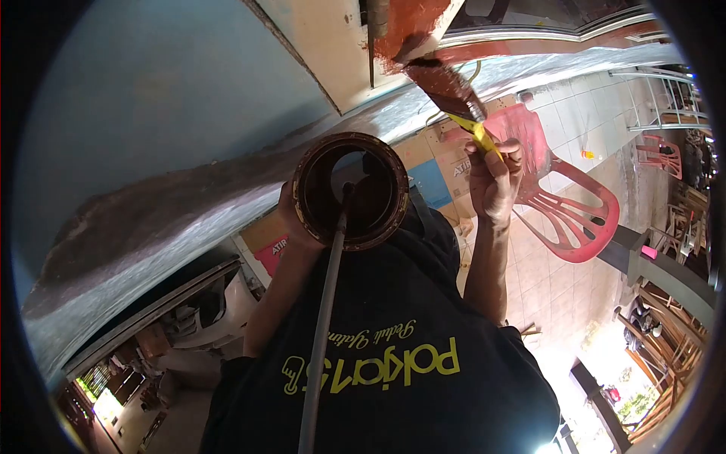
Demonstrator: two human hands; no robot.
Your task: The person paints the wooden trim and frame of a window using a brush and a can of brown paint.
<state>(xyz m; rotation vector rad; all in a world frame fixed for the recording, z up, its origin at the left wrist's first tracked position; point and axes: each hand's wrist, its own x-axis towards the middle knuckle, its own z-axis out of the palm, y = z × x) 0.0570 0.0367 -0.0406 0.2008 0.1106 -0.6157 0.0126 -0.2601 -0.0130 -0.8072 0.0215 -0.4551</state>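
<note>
A paint can [306, 151] with brown paint inside and on its rim is held up by my left hand [291, 219], whose fingers wrap round its side. A thin metal rod [325, 318] crosses in front of the can and my dark shirt. My right hand [497, 178] pinches the yellow handle of a paintbrush [454, 94]. The brush's brown bristles touch the lower end of a reddish-brown painted frame [420, 23].
A red plastic chair [578, 219] stands on the tiled floor [582, 113] at the right. Flattened cardboard [423, 147] lies along the wall [174, 83]. Wooden pieces [665, 371] are stacked at the far right, near a metal rack [665, 98].
</note>
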